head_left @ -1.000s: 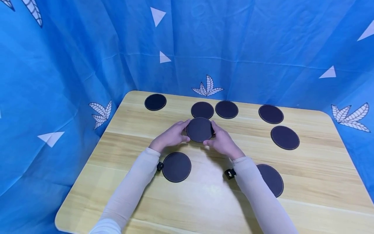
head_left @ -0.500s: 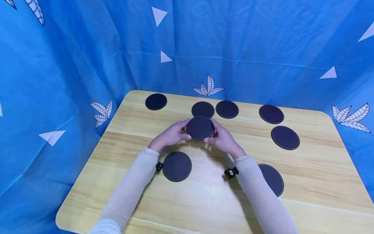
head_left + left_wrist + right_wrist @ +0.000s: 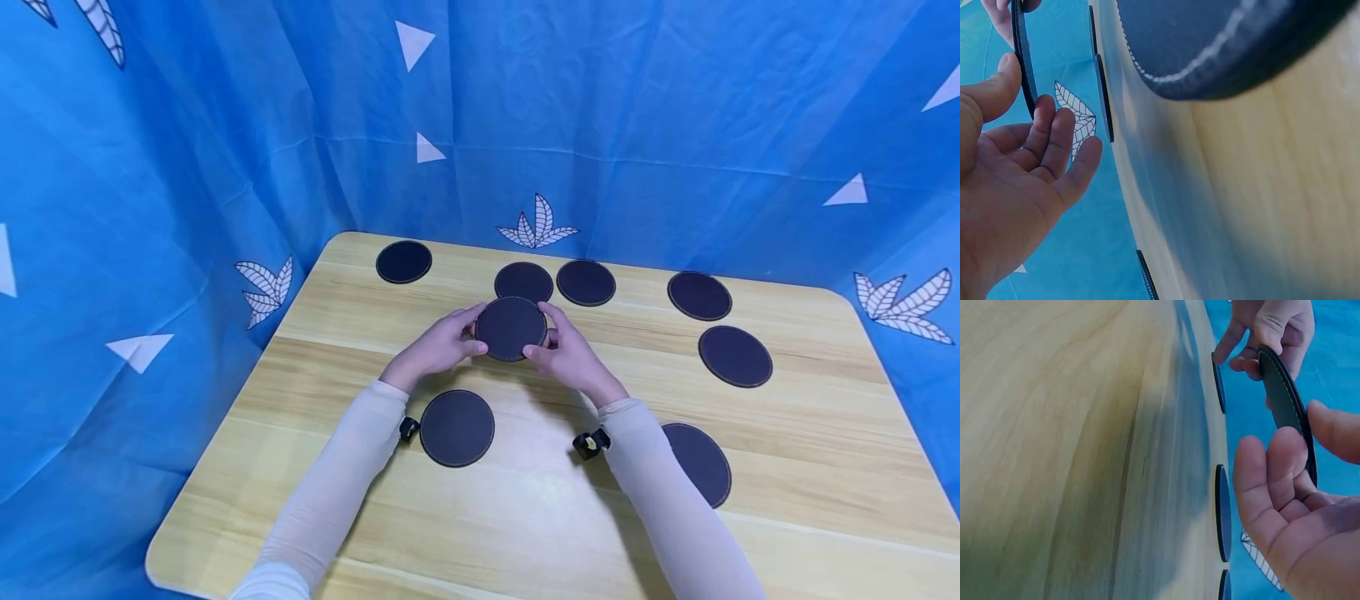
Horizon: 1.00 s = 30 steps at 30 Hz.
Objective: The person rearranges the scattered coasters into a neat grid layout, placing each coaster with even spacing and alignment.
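A round dark coaster [image 3: 512,328] with a stitched rim is raised off the table between both hands. My left hand [image 3: 441,346] pinches its left edge, thumb on the near face and fingers behind, as the left wrist view also shows. On the opposite edge my right hand [image 3: 572,354] pinches it the same way; in the right wrist view the coaster [image 3: 1282,400] appears nearly edge-on between thumb and fingers. Just behind it in the head view lies another coaster [image 3: 523,280], partly overlapped. Closer to me, beside the left wrist, a further coaster [image 3: 457,428] lies flat.
More dark coasters lie on the wooden table [image 3: 525,533]: one at the far left [image 3: 403,262], one at the back middle [image 3: 586,283], two at the right. Another coaster [image 3: 701,462] is partly covered by the right sleeve. A blue curtain [image 3: 480,100] hangs behind the table.
The held coaster has risen slightly and both thumbs have come further onto its near face. The coasters on the table stay where they were; the head view has shifted a little.
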Available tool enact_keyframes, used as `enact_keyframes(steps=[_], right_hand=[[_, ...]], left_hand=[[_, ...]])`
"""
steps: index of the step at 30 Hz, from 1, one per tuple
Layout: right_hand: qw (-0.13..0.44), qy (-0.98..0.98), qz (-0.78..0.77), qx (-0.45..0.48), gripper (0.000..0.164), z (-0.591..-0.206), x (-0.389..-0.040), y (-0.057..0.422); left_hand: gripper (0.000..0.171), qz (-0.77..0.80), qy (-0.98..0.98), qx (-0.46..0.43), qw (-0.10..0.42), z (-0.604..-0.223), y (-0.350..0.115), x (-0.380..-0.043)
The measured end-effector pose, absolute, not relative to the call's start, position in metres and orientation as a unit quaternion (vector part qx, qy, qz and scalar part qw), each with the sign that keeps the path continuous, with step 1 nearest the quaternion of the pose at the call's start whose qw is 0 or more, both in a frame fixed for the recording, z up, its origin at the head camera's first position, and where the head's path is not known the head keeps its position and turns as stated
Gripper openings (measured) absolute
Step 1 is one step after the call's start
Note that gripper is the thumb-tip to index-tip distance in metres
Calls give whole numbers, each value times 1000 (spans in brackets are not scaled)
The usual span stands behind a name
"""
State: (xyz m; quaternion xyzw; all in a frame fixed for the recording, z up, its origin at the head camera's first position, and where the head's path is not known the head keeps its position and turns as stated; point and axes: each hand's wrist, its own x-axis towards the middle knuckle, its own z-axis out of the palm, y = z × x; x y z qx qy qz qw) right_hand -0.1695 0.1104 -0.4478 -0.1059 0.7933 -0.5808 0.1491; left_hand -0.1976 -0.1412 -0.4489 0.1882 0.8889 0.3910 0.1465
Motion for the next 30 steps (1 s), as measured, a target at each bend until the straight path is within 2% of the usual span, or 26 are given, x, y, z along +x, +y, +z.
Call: enact_keyframes(steps=[5, 17, 30], right_hand=[[148, 780, -600, -96, 77, -450, -171, 109], [165, 741, -646, -82, 80, -452, -173, 101], [156, 740, -650, -79, 79, -450, -175, 85]], left_hand=[[73, 400, 886, 186, 145, -450, -143, -198], [70, 426, 874, 192, 136, -452, -150, -198], [71, 430, 874, 191, 124, -452, -162, -197]])
